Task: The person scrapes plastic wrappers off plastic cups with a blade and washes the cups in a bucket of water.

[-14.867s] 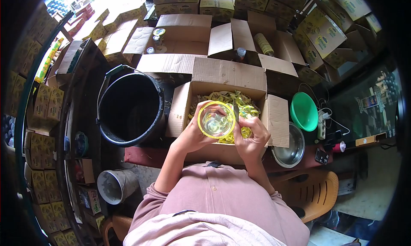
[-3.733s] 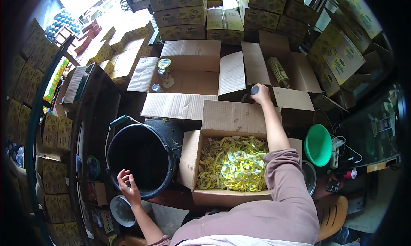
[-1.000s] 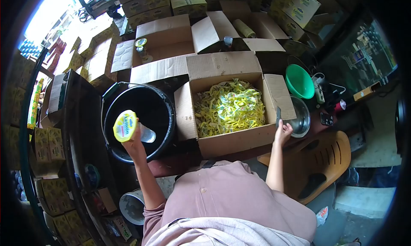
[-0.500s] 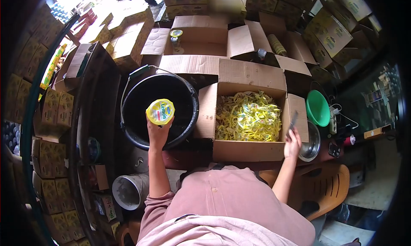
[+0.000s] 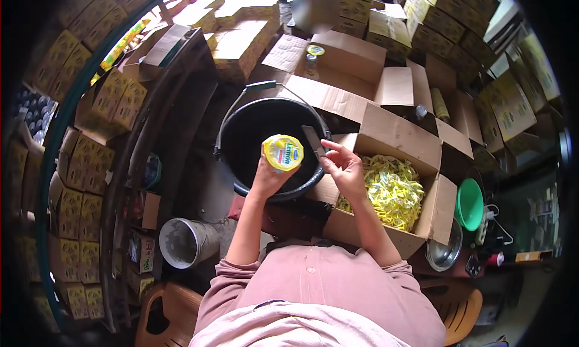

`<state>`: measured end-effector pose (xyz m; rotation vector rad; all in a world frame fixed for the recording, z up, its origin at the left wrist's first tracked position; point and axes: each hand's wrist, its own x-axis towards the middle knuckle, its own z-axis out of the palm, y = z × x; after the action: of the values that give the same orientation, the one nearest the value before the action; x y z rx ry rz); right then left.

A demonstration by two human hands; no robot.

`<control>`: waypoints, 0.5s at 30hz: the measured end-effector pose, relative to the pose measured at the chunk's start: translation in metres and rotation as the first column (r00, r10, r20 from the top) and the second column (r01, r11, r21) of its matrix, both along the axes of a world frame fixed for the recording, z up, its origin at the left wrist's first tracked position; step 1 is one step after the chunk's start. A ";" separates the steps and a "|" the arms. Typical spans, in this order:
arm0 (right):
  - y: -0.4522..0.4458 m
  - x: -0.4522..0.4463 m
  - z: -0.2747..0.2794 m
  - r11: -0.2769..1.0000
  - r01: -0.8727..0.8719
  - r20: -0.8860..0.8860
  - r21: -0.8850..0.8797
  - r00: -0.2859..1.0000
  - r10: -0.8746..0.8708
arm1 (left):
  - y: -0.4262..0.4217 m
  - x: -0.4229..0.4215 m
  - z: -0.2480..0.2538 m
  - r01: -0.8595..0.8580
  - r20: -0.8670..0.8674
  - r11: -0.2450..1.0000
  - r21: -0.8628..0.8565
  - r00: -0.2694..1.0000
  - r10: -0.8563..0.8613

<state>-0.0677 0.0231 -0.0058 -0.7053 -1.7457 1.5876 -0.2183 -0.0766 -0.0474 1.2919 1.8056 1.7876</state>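
Observation:
My left hand [image 5: 268, 177] is wrapped round a plastic cup [image 5: 282, 152] and holds it over a large black bucket [image 5: 227, 151]. The cup's yellow and white lid, printed "Lemon", faces up at me. In my right hand [image 5: 350, 173] is a knife [image 5: 313, 142], pinched between thumb and fingers. Its dark flat blade points up and left, close to the cup's right side but apart from it. Right of the bucket stands an open cardboard box [image 5: 395, 130] holding a heap of yellow plastic strips [image 5: 395, 193]. My left fingers are partly hidden behind the cup.
Behind the bucket, another open carton [image 5: 347, 54] has a clear cup with a yellow lid [image 5: 313, 60] in it. A green bowl [image 5: 468, 203] and a metal bowl [image 5: 443, 250] are at the right. A grey pail [image 5: 188, 243] stands on the floor left; stacked cartons [image 5: 84, 220] line the left side.
My right hand has brought the knife left from beside the strip box to near the cup. The cup stays in my left hand over the bucket. The head view has turned.

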 end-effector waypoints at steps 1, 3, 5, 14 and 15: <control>-0.003 -0.004 0.010 0.980 0.018 0.093 0.199 0.995 -0.037 | 0.000 0.000 0.001 -0.010 -0.007 1.000 -0.018 1.000 0.010; -0.006 -0.014 0.016 0.874 -0.020 0.018 0.485 1.000 0.013 | 0.001 -0.002 -0.002 0.013 0.022 1.000 -0.005 1.000 -0.013; -0.007 -0.017 0.020 0.700 -0.135 0.188 0.701 0.982 0.001 | 0.002 -0.002 0.000 0.031 0.030 0.999 0.026 0.999 -0.032; -0.003 -0.016 0.027 0.460 -0.295 0.336 0.838 0.942 -0.008 | -0.004 -0.006 0.005 0.142 0.064 0.989 0.042 0.987 -0.144; -0.003 -0.016 0.026 0.445 -0.305 0.341 0.842 0.940 -0.001 | -0.004 -0.006 0.005 0.146 0.075 0.988 0.044 0.986 -0.149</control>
<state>-0.0835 0.0205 0.0203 -0.2224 -2.5625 0.4114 -0.2243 -0.0809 -0.0426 1.3147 1.5979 1.7746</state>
